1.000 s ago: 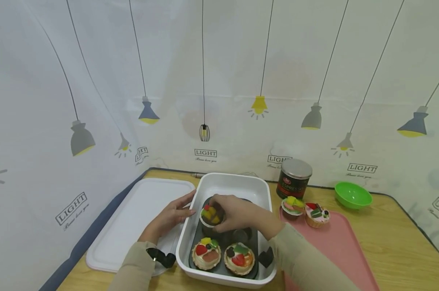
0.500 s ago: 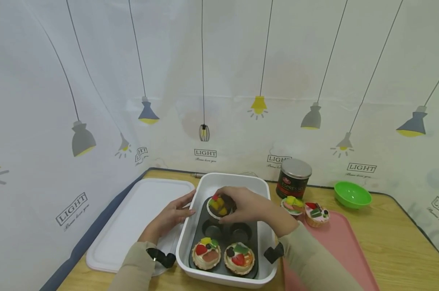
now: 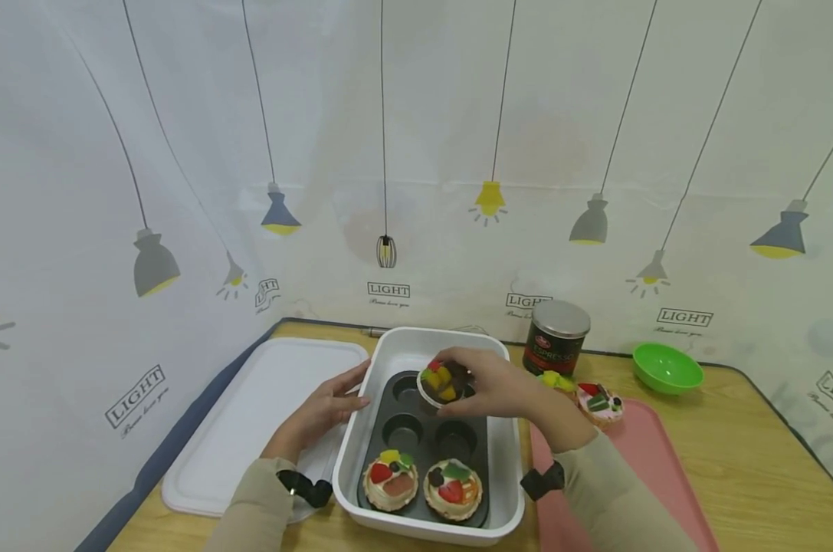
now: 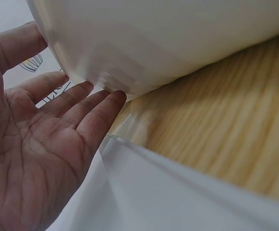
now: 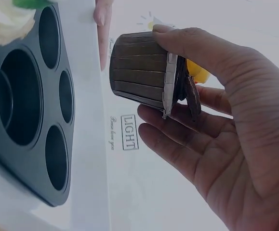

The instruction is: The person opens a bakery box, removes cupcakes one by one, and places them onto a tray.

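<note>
My right hand (image 3: 495, 387) pinches a fruit-topped cupcake (image 3: 435, 383) between thumb and fingers. In the right wrist view its dark brown pleated wrapper (image 5: 138, 70) shows, lifted beside the dark muffin tin (image 5: 50, 103). From the head view the cupcake overlaps the back right of the tin, where hand and cake mostly hide a cup. The tin lies inside a white rectangular dish (image 3: 395, 353). Two fruit tarts, one on the left (image 3: 391, 483) and one on the right (image 3: 453, 492), sit in its front cups. My left hand (image 3: 323, 410) rests straight fingertips against the dish's left outer wall.
A white tray (image 3: 250, 414) lies to the left. Right of the dish is a pink tray (image 3: 644, 460), with a pink-creamed cupcake (image 3: 600, 404) and another fruit cake (image 3: 557, 381) partly behind my right arm. An espresso can (image 3: 557, 337) and green bowl (image 3: 667, 369) stand at the back.
My right hand has carried the cupcake away from me and rightward, from the tin's left side across to its back right. The left hand has stayed at the dish.
</note>
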Action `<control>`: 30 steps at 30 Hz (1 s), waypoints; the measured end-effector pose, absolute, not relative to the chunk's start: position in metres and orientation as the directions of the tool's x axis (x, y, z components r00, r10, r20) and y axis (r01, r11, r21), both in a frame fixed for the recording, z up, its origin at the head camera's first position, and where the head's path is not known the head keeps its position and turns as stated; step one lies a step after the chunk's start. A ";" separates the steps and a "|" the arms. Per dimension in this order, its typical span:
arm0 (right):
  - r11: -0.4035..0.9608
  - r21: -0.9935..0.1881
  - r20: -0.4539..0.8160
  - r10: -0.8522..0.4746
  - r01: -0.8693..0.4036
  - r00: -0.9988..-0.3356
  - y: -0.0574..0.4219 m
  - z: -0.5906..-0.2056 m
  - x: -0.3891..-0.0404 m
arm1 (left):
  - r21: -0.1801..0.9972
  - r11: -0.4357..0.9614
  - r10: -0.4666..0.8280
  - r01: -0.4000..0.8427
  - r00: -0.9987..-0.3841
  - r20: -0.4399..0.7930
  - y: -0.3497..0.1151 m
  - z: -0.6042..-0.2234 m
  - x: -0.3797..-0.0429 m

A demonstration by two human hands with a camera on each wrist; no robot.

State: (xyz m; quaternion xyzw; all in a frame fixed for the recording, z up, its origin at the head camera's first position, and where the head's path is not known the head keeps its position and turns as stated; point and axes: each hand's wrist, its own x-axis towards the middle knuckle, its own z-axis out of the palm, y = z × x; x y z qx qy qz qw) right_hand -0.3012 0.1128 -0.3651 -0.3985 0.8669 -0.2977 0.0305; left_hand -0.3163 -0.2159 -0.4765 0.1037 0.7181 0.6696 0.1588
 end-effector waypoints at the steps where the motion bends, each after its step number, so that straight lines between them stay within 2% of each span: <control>1: 0.498 -0.550 0.189 -0.707 -0.670 -0.681 0.115 -0.366 -0.301 | 0.995 0.083 0.362 -0.064 -0.928 -0.090 -0.216 -0.476 -0.316; 11: 0.451 -0.587 0.227 -0.706 -0.672 -0.671 0.132 -0.367 -0.300 | 0.994 0.094 0.360 -0.054 -0.929 -0.085 -0.216 -0.477 -0.316; 18: 0.529 -0.609 0.173 -0.639 -0.591 -0.750 0.142 -0.371 -0.293 | 0.994 0.098 0.364 -0.057 -0.927 -0.089 -0.215 -0.478 -0.316; 21: 0.530 -0.616 0.185 -0.621 -0.583 -0.761 0.146 -0.374 -0.288 | 0.993 0.098 0.364 -0.058 -0.927 -0.090 -0.215 -0.479 -0.316; 30: 0.480 -0.629 0.251 -0.619 -0.611 -0.744 0.156 -0.380 -0.283 | 0.992 0.114 0.347 -0.054 -0.933 -0.091 -0.215 -0.477 -0.315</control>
